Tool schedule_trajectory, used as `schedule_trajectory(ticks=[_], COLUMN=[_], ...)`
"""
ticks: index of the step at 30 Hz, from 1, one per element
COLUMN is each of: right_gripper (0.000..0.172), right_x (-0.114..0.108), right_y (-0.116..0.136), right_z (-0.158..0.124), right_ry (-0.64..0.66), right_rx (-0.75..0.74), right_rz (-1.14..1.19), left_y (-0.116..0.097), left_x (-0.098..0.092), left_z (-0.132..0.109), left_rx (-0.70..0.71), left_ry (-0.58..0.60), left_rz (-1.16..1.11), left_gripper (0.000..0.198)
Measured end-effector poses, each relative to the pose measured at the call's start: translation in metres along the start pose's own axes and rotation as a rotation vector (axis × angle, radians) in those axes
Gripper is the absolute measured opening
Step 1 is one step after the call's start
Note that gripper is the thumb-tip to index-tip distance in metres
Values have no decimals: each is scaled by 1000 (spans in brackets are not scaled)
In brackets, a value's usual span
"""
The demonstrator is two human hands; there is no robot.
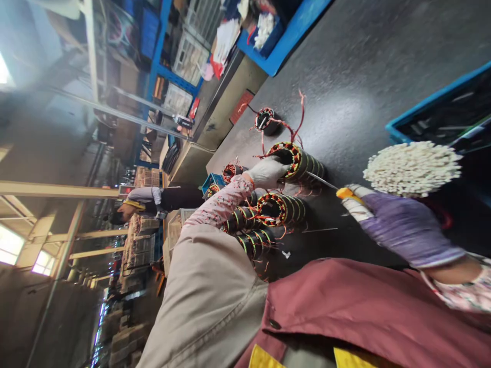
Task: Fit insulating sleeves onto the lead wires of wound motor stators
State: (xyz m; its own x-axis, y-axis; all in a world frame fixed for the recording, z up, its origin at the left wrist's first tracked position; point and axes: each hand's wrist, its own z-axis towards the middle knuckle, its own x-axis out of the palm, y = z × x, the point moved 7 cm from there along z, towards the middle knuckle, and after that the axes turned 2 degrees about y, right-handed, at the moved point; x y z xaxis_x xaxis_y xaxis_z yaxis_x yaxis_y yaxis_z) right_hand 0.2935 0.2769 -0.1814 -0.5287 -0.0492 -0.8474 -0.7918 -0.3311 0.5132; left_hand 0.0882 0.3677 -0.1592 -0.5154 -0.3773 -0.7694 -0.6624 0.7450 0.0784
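My left hand (266,171), in a white glove, is closed around the rim of a wound motor stator (297,161) that lies on its side on the dark table (364,76). My right hand (399,225), in a purple glove, grips a yellow-handled tool (347,193). The tool's thin metal shaft (322,180) reaches toward the stator's side. Red and orange lead wires (297,120) trail out of the stator. More stators (280,208) lie just below my left hand.
A bundle of white sticks (412,168) stands on end beside a blue crate (441,117) at the right. A small stator (265,120) lies farther along the table. Another person (153,199) works in the background among shelves and stacked crates.
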Motion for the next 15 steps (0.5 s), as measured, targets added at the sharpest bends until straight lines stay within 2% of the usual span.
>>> schedule_trajectory(ticks=[7, 15], right_gripper=[49, 53], right_x=[18, 12], right_y=[17, 18], right_z=[14, 10], right_ry=[159, 73], right_rx=[38, 58], right_rz=[-57, -127], left_y=[-1, -8], left_x=[1, 0], left_z=[3, 4], left_rx=[-55, -158], left_ry=[-55, -75], left_rz=[-20, -22], left_gripper=[51, 46])
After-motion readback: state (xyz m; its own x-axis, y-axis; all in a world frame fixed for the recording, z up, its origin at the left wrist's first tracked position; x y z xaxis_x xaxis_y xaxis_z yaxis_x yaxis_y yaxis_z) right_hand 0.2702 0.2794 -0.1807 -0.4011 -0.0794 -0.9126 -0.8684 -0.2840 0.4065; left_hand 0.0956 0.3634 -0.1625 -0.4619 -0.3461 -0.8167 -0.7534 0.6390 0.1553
